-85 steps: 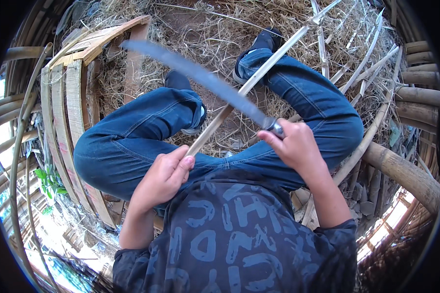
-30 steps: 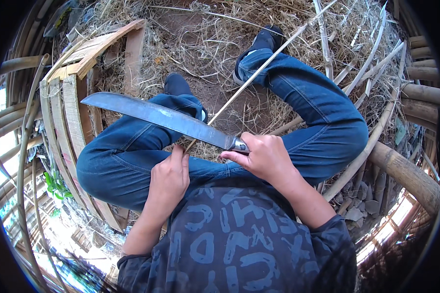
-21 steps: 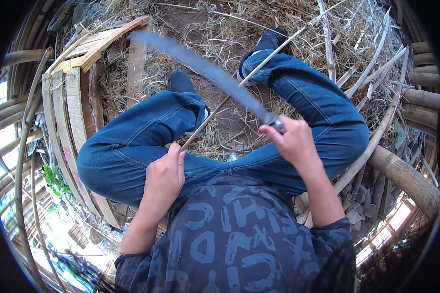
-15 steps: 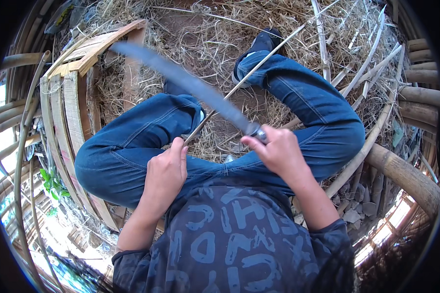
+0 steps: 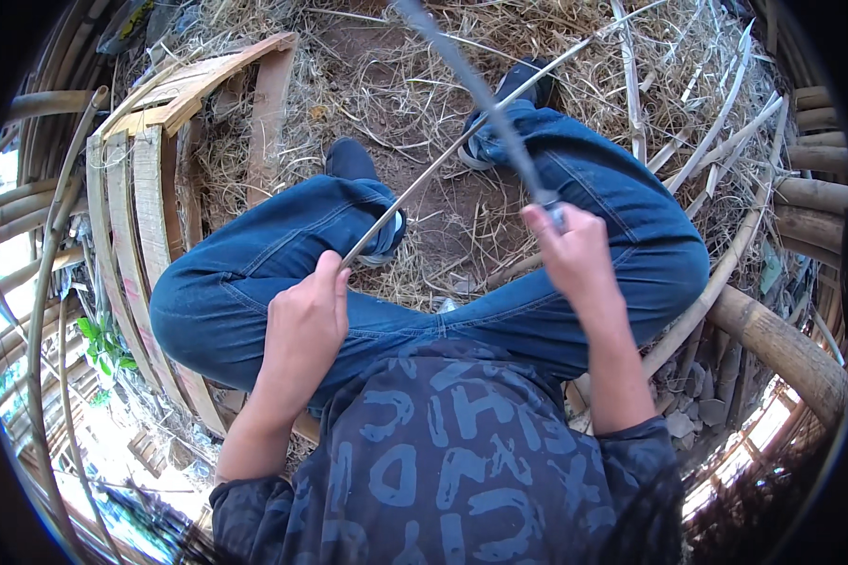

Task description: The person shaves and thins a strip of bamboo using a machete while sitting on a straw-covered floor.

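Note:
My left hand (image 5: 306,315) is closed round the near end of a long thin bamboo strip (image 5: 415,186), which slants away to the upper right between my bent legs. In my right hand (image 5: 575,254) is the handle of a machete (image 5: 481,94), its long blade slightly blurred and pointing up and away to the left. The blade passes across the strip in the picture near my far shoe; whether the two touch I cannot tell. The fingers of my right hand wrap round the handle, in front of my right thigh.
A slatted wooden crate (image 5: 146,193) stands at my left. Dry straw and shavings (image 5: 377,71) cover the ground ahead. Pale split strips (image 5: 631,89) lie at the far right. A thick bamboo pole (image 5: 777,348) sits beside my right knee, and bamboo walls (image 5: 815,179) surround the place.
My right hand has moved forward and to the right, and the blade has swung from pointing far left to pointing more straight ahead. My left hand, still holding the strip, has shifted slightly left.

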{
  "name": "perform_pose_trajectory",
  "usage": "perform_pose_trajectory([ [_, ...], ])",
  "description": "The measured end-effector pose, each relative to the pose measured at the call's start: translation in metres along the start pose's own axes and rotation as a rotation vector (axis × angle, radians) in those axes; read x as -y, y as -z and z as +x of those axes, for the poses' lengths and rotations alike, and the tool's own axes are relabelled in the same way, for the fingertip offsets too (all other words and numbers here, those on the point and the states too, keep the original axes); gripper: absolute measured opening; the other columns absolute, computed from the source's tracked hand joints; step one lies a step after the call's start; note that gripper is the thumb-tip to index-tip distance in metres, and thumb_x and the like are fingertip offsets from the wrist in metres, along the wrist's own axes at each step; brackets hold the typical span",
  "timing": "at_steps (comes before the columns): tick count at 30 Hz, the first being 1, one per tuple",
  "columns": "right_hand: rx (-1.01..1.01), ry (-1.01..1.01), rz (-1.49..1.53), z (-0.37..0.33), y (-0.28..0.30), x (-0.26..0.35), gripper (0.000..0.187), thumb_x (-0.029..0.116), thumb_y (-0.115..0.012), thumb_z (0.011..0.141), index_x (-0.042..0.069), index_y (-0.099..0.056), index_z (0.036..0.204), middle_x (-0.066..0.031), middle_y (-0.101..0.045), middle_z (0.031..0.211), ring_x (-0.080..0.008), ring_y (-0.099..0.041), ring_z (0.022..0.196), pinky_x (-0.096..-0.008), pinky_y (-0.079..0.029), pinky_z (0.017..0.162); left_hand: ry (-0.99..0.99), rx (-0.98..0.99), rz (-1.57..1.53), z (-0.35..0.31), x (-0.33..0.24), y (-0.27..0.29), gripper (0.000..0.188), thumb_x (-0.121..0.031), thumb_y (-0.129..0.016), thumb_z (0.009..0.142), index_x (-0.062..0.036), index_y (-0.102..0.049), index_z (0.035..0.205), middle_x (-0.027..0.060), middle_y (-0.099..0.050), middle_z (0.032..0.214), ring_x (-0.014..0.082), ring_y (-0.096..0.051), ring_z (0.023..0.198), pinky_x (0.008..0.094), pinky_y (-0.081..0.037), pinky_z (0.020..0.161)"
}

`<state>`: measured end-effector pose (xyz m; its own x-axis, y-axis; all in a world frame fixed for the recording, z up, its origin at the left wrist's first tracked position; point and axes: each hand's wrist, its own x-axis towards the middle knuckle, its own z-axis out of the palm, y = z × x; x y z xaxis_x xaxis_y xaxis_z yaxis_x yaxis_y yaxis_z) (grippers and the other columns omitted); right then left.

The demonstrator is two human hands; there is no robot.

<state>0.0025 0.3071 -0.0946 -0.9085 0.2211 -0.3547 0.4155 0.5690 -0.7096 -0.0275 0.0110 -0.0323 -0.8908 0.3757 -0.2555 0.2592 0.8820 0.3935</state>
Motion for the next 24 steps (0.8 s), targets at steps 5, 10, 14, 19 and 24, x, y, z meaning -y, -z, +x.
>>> perform_pose_trajectory([
  [5, 0.131, 0.246, -0.267, -0.017, -0.032, 0.031, 0.064, 0.065, -0.061, 0.086, 0.003, -0.061, 0.073, -0.0200, -0.063, 0.060, -0.0401, -0.067, 0.061, -0.0480, -0.054, 0.057, -0.038, 0.055, 0.008, 0.006, 0.000, -0.005, 0.011, -0.013, -0.051, 0.100, -0.0033, -0.050, 0.094, 0.0209, -0.060, 0.068, 0.0416, -0.061, 0.064, 0.0501, -0.046, 0.054],
  [10, 0.021, 0.044, -0.153, 0.012, -0.007, 0.001, 0.062, 0.063, -0.062, 0.086, 0.003, -0.065, 0.073, -0.0197, -0.063, 0.059, -0.0386, -0.067, 0.061, -0.0468, -0.051, 0.053, 0.046, 0.083, 0.015, -0.010, 0.018, 0.007, 0.009, -0.011, -0.051, 0.100, -0.0031, -0.051, 0.095, 0.0227, -0.056, 0.065, 0.0432, -0.060, 0.064, 0.0511, -0.043, 0.054],
  [14, 0.100, -0.011, -0.033, 0.009, -0.013, 0.023, 0.060, 0.058, -0.063, 0.089, 0.000, -0.064, 0.072, -0.0193, -0.062, 0.057, -0.0373, -0.067, 0.059, -0.0463, -0.050, 0.052, -0.037, 0.050, -0.005, 0.009, 0.004, -0.005, 0.010, -0.013, -0.052, 0.099, -0.0036, -0.050, 0.095, 0.0197, -0.062, 0.066, 0.0400, -0.063, 0.062, 0.0490, -0.048, 0.052],
  [19, 0.187, 0.301, -0.292, -0.001, -0.041, 0.052, 0.070, 0.068, -0.056, 0.087, 0.000, -0.063, 0.073, -0.0208, -0.063, 0.060, -0.0392, -0.068, 0.061, -0.0461, -0.054, 0.055, -0.046, 0.085, 0.059, 0.004, 0.016, -0.004, 0.012, -0.014, -0.052, 0.099, -0.0032, -0.049, 0.095, 0.0199, -0.063, 0.070, 0.0401, -0.064, 0.064, 0.0488, -0.049, 0.053],
  [24, 0.085, -0.055, -0.100, 0.031, -0.001, 0.010, 0.064, 0.064, -0.059, 0.088, 0.002, -0.066, 0.074, -0.0197, -0.066, 0.066, -0.0394, -0.068, 0.066, -0.0476, -0.053, 0.058, 0.005, 0.102, 0.041, -0.004, 0.023, 0.001, 0.013, -0.014, -0.052, 0.100, -0.0027, -0.049, 0.094, 0.0201, -0.062, 0.069, 0.0402, -0.063, 0.063, 0.0498, -0.048, 0.053],
])
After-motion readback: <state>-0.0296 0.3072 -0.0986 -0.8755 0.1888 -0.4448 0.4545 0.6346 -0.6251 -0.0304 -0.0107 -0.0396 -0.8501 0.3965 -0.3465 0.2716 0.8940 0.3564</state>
